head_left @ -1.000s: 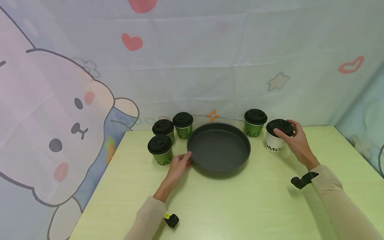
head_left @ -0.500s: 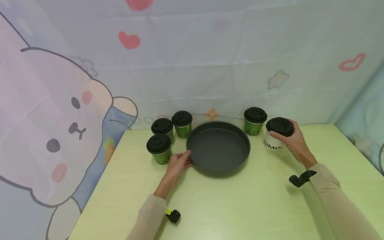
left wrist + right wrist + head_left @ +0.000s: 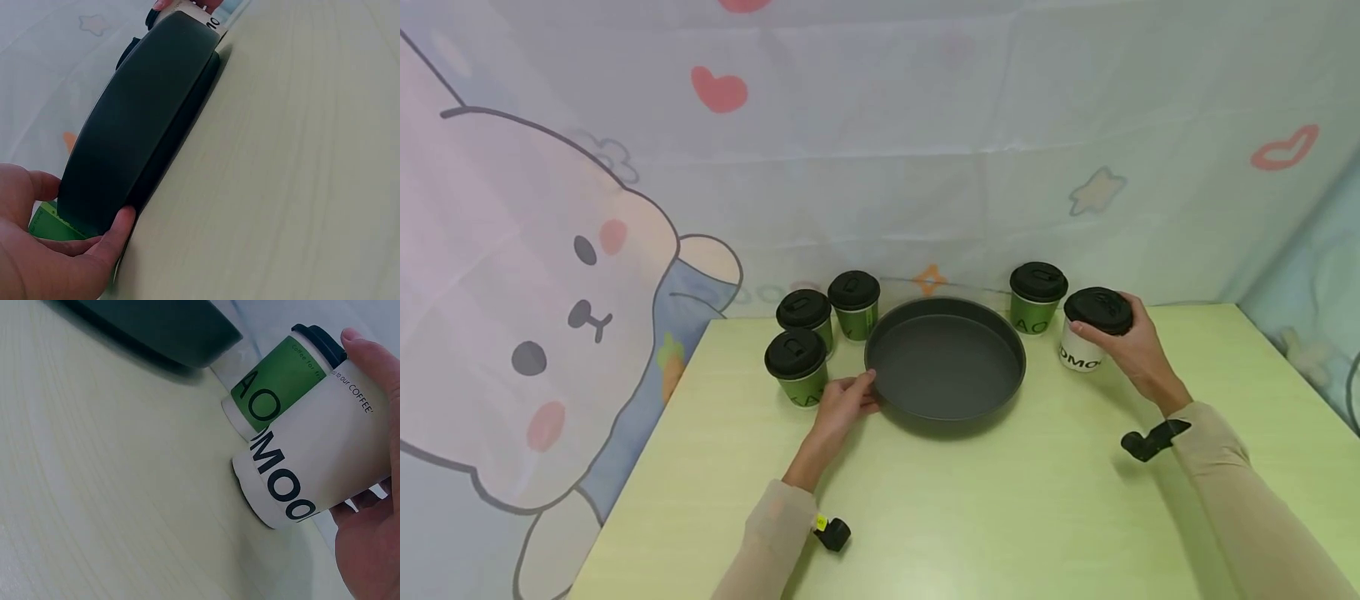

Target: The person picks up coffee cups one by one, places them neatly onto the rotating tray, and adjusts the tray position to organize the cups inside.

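My left hand (image 3: 844,404) pinches the near left edge of a round dark grey baking pan (image 3: 945,358). The left wrist view shows the thumb at the rim and fingers under the pan's (image 3: 137,119) base, which is tilted off the table on that side. With thumb and fingers round it just below the black lid, my right hand (image 3: 1138,350) grips a white paper coffee cup (image 3: 1081,352). In the right wrist view this white cup (image 3: 325,447) is upright, its base at or very close to the tabletop; contact is unclear. A green coffee cup (image 3: 1033,312) stands just behind it.
Left of the pan, several green coffee cups with black lids stand together: a front one (image 3: 797,367), a middle one (image 3: 805,317) and a back one (image 3: 854,304). A printed cloth (image 3: 887,192) hangs along the back edge of the pale table (image 3: 970,517).
My right thumb has slid from the lid down round the white cup's side, closing the grip. The whole view has shifted slightly; the left hand stays on the pan.
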`<state>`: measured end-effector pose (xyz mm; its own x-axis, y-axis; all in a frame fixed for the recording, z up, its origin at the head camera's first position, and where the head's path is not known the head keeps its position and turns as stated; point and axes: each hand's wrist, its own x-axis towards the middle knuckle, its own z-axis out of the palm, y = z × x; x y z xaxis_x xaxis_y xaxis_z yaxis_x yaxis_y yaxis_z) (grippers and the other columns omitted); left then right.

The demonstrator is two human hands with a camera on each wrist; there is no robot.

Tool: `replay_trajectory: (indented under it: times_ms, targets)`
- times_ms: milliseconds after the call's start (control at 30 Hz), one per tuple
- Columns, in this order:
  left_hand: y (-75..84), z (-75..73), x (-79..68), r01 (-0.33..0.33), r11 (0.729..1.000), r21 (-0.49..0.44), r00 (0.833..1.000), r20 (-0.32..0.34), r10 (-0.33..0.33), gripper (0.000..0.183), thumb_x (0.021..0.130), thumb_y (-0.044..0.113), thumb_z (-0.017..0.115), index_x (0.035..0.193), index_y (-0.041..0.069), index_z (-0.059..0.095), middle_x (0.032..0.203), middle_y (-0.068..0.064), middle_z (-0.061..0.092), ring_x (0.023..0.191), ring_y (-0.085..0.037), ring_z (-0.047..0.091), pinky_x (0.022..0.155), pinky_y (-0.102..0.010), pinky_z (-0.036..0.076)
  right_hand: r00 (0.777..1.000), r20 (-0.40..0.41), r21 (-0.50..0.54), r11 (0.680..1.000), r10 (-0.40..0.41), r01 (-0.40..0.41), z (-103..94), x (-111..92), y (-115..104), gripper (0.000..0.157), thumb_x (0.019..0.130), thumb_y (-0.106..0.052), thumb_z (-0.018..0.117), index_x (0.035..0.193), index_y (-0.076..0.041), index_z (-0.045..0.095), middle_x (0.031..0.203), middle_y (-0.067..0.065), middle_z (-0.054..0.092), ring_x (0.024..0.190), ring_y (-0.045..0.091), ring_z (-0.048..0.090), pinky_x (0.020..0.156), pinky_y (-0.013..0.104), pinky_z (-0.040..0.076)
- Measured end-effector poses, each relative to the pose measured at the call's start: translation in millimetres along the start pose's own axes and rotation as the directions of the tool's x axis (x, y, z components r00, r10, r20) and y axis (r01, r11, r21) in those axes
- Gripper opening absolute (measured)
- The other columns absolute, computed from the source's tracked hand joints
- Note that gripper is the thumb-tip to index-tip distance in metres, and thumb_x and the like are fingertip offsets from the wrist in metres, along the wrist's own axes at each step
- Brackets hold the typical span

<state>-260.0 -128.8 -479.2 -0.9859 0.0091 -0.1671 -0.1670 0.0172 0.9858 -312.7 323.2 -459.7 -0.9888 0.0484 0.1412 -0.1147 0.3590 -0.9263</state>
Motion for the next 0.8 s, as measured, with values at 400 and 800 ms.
replay_trajectory:
  times_ms: [400,800]
  targets:
    - [0.4,-0.2,-2.2,-0.008,1.000,0.019,1.000,-0.022,0.009,0.052,0.107,0.029,0.059,0.132,-0.016,0.057,0.114,-0.023,0.063,0.101,-0.029,0.068,0.091,-0.035,0.060,0.999,-0.001,-0.031,0.998,-0.050,0.050,-5.2,-2,-30,0.089,0.098,-0.035,0.074,0.165,-0.014,0.019,0.160,0.016,0.032,0.145,0.034,0.035,0.112,0.052,0.035]
    - [4.4,-1.6,-3.3,0.001,1.000,-0.020,1.000,0.000,-0.001,0.053,0.106,0.028,0.060,0.133,-0.017,0.056,0.112,-0.020,0.064,0.098,-0.027,0.069,0.094,-0.040,0.059,0.976,0.044,0.196,0.960,-0.214,0.201,10.9,-7,-94,0.069,0.097,-0.012,0.074,0.155,-0.021,0.037,0.147,0.003,0.046,0.129,0.014,0.051,0.094,0.015,0.047]
